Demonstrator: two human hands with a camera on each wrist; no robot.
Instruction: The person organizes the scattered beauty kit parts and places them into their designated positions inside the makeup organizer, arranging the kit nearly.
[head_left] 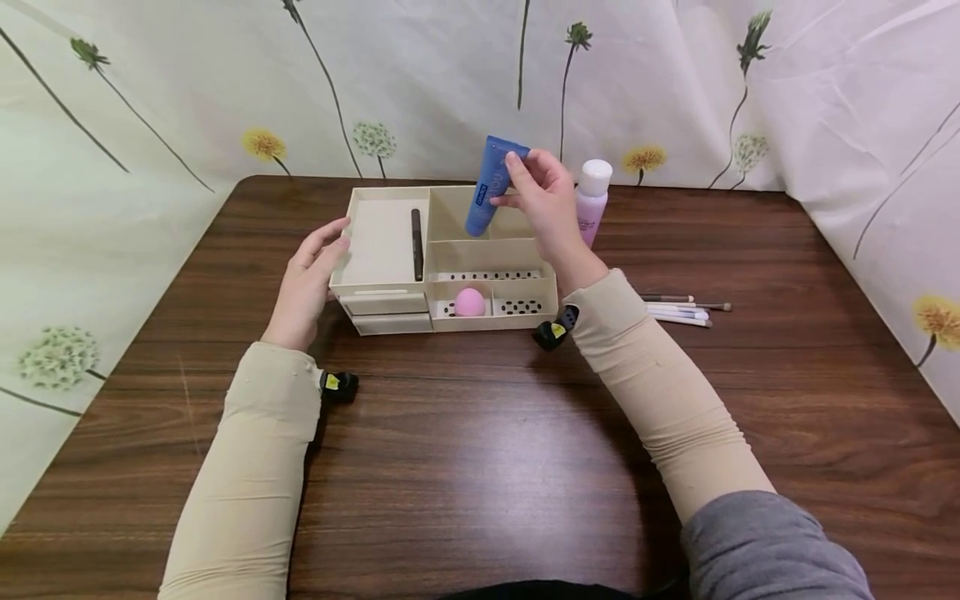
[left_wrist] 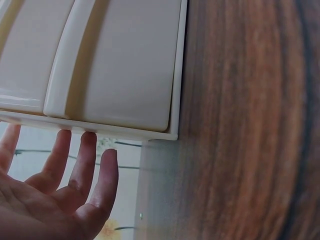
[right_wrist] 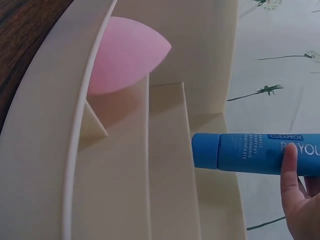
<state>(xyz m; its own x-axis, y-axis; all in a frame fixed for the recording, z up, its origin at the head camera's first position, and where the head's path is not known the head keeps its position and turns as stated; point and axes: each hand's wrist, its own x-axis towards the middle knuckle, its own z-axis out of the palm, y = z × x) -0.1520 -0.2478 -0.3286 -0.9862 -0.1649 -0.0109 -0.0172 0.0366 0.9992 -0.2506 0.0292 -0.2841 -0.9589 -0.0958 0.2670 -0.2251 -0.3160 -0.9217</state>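
Right hand [head_left: 551, 198] pinching, I hold a blue plastic toothpaste tube [head_left: 490, 185] tilted, cap end down, at the rear compartment [head_left: 448, 208] of a cream plastic two-drawer organizer [head_left: 381, 246]; my left hand [head_left: 303, 279], fingers loosely extended, touches the organizer's left side. A slim black pen [head_left: 417, 246] lies on its top, a pink teardrop sponge [head_left: 469, 302] sits in a front compartment [head_left: 459, 323], and a white-capped lilac bottle [head_left: 593, 200] stands on the brown wooden desk [head_left: 450, 467]

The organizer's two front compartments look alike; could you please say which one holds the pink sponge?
The left front compartment, beside the drawers: the pink sponge sits in it, while the right front compartment shows no sponge.
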